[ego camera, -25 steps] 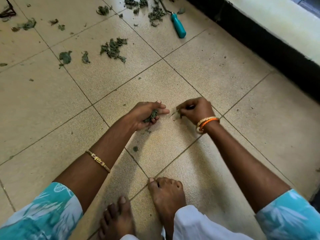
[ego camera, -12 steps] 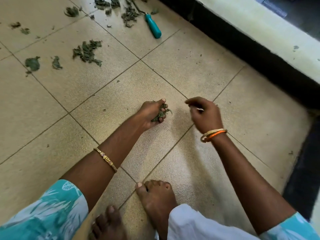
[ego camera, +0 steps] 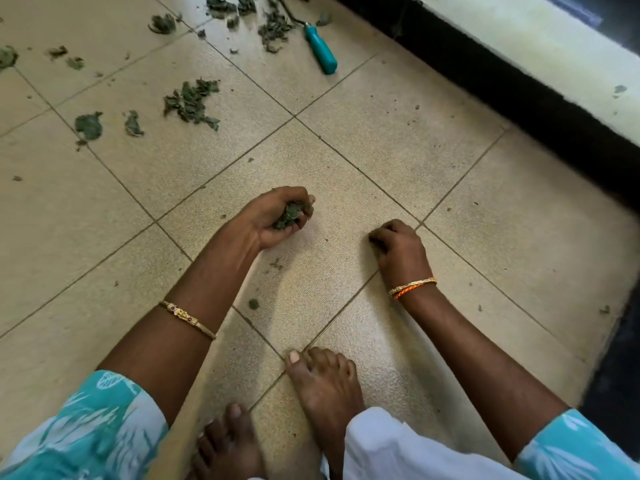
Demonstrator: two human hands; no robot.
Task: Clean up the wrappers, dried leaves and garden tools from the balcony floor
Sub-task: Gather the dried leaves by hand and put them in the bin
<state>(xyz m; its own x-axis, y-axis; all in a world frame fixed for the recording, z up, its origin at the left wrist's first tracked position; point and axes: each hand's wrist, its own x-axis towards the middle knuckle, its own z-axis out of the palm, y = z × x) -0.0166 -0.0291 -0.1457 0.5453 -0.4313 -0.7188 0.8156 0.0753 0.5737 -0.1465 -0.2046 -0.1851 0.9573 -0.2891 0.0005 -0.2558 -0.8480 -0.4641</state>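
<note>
**Leaves in the left hand, more scattered across the tiles**

Head view, looking down at a beige tiled floor (ego camera: 398, 140). Left hand (ego camera: 277, 216) palm-up just above the tile, fingers curled round a small clump of dried leaves (ego camera: 289, 214) — a firm cupped hold. Right hand (ego camera: 398, 249) down on the floor near a grout line, knuckles up, fingers bent under; impossible to tell whether anything sits beneath the fingertips. Both hands near each other, apart, over the same tile.

Further up the floor, well apart from the hands: a loose pile of leaves (ego camera: 192, 102), two single leaves (ego camera: 89, 125) to its left, and another scatter (ego camera: 273, 27) by the top edge. Just beside that scatter, a garden tool with a teal handle (ego camera: 320, 48), lying flat, its metal end partly under the leaves. One small leaf scrap (ego camera: 254, 303) between the forearms, a few crumbs below the left hand.

Gold bracelet (ego camera: 187, 318) on the left forearm, gold and orange bangles (ego camera: 412, 287) on the right wrist. Bare feet (ego camera: 325, 386) at the bottom, teal patterned sleeves (ego camera: 93, 431) at both lower corners. Dark skirting (ego camera: 502, 88) and a pale ledge along the right.
</note>
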